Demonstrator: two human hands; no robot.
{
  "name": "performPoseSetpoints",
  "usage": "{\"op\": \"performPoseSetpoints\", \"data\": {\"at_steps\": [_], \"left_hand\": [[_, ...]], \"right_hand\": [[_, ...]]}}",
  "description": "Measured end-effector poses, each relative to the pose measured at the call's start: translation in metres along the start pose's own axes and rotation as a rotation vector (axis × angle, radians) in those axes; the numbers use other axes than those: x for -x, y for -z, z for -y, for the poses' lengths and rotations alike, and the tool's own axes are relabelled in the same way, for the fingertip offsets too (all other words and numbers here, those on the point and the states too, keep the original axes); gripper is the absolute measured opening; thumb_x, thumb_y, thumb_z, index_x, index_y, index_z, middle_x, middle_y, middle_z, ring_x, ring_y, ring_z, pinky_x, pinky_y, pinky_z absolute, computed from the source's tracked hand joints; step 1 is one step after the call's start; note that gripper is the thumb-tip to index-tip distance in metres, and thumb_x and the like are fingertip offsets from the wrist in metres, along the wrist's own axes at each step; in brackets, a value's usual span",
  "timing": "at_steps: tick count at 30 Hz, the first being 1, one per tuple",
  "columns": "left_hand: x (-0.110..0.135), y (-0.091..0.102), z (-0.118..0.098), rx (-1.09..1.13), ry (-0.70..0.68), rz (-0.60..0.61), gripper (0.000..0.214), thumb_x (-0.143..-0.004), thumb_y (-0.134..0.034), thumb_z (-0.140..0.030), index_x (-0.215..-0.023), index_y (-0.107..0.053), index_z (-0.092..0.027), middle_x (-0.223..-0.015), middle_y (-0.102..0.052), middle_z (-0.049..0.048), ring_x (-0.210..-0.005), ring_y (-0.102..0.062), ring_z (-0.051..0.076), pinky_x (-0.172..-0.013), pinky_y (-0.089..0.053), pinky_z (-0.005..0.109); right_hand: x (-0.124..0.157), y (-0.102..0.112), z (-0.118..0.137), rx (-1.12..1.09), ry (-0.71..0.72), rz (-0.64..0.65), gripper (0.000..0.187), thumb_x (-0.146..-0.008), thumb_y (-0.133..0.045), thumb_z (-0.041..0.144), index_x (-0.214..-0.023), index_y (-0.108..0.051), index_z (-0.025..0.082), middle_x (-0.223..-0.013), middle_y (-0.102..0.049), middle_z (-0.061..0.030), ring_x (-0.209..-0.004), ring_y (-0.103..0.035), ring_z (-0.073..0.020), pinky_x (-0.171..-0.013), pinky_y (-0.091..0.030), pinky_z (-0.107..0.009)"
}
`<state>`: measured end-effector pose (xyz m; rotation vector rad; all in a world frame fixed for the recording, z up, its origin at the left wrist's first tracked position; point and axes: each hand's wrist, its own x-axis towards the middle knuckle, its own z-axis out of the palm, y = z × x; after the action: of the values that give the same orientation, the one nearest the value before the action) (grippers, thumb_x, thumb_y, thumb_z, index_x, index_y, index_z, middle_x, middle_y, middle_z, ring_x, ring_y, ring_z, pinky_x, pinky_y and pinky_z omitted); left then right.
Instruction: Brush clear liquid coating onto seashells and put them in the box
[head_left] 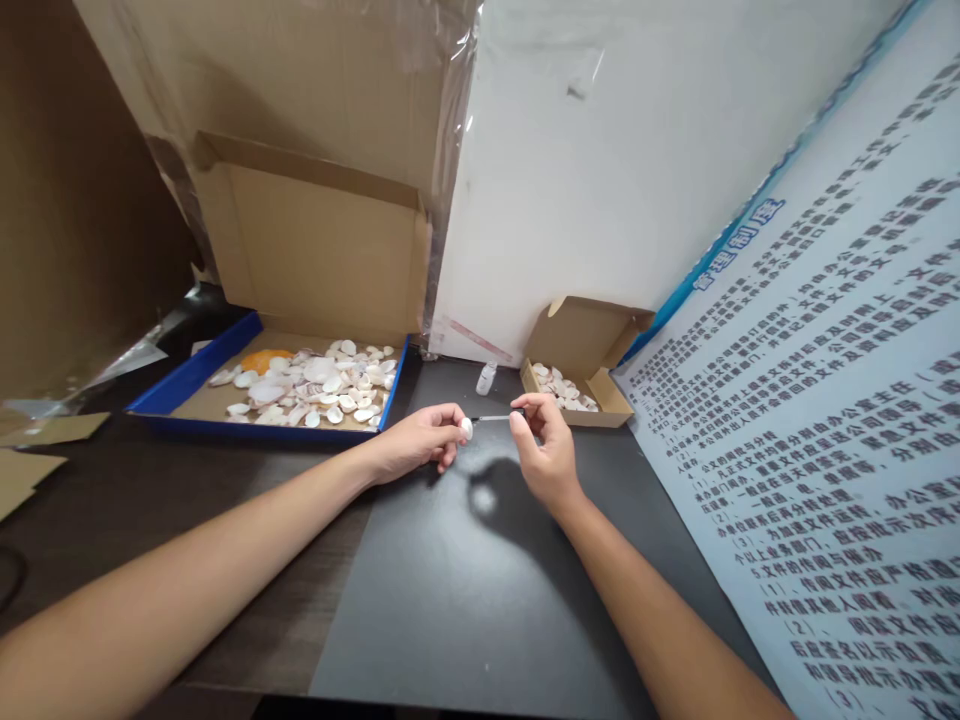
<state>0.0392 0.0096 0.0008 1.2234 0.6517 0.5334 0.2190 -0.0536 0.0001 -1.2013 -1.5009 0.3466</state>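
Observation:
Between the fingertips of my left hand (424,440) is a small white seashell (466,429), held up above the dark mat. My right hand (546,445) pinches the black cap of a thin brush applicator (491,418), whose stem points left. The brush's dark tip is at the shell's edge; whether it touches cannot be made out. Behind my hands stands a small open bottle (486,378) with a whitish look, upright on the mat.
At the left, a blue-edged cardboard box (262,431) holds many shells and something orange. A smaller cardboard box (619,405) with shells stands at the back right. A printed board (825,400) leans along the right side, and cardboard pieces (30,470) lie far left.

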Motion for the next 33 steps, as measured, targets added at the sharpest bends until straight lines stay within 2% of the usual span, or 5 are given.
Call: {"op": "performPoseSetpoints", "data": {"at_steps": [4, 8, 13, 22, 33], "left_hand": [[-0.003, 0.003, 0.005, -0.031, -0.024, 0.021, 0.019, -0.074, -0.066, -0.026, -0.078, -0.049, -0.018, -0.056, -0.051, -0.0066, -0.044, -0.047, 0.006, -0.044, -0.039, 0.019], [-0.004, 0.005, 0.006, -0.039, -0.04, 0.037, 0.018, -0.076, -0.065, -0.026, -0.078, -0.049, -0.018, -0.061, -0.052, -0.006, -0.046, -0.048, 0.006, -0.045, -0.04, 0.018], [-0.001, 0.003, 0.003, -0.07, -0.021, 0.025, 0.015, -0.077, -0.064, -0.023, -0.079, -0.05, -0.018, -0.06, -0.052, -0.006, -0.046, -0.048, 0.006, -0.045, -0.039, 0.018], [0.001, 0.001, -0.001, -0.093, -0.015, 0.027, 0.018, -0.076, -0.066, -0.023, -0.078, -0.05, -0.017, -0.064, -0.054, -0.0044, -0.048, -0.049, 0.006, -0.046, -0.039, 0.018], [0.0, 0.002, 0.001, -0.164, -0.032, 0.059, 0.018, -0.08, -0.065, -0.027, -0.079, -0.05, -0.017, -0.061, -0.053, -0.0047, -0.049, -0.049, 0.006, -0.048, -0.04, 0.019]], "right_hand": [[0.002, 0.0, 0.0, 0.04, -0.019, 0.069, 0.008, -0.088, -0.053, 0.026, -0.09, -0.055, 0.02, -0.063, -0.042, 0.0051, -0.054, -0.041, -0.0108, -0.052, -0.036, -0.023], [0.005, 0.006, -0.001, 0.089, 0.0, 0.025, 0.007, -0.087, -0.055, 0.025, -0.091, -0.056, 0.019, -0.063, -0.043, 0.0049, -0.055, -0.042, -0.0107, -0.054, -0.037, -0.023], [0.003, 0.01, -0.006, 0.092, -0.023, 0.102, 0.008, -0.087, -0.055, 0.027, -0.091, -0.056, 0.02, -0.062, -0.043, 0.0055, -0.054, -0.041, -0.0106, -0.053, -0.036, -0.024], [0.002, 0.012, -0.008, 0.111, -0.071, 0.086, 0.009, -0.086, -0.056, 0.03, -0.088, -0.056, 0.021, -0.063, -0.044, 0.0045, -0.055, -0.042, -0.0119, -0.055, -0.036, -0.026], [0.004, 0.01, -0.007, -0.081, -0.096, 0.076, 0.011, -0.088, -0.053, 0.031, -0.089, -0.048, 0.021, -0.064, -0.039, 0.0059, -0.054, -0.037, -0.0105, -0.052, -0.033, -0.024]]}}
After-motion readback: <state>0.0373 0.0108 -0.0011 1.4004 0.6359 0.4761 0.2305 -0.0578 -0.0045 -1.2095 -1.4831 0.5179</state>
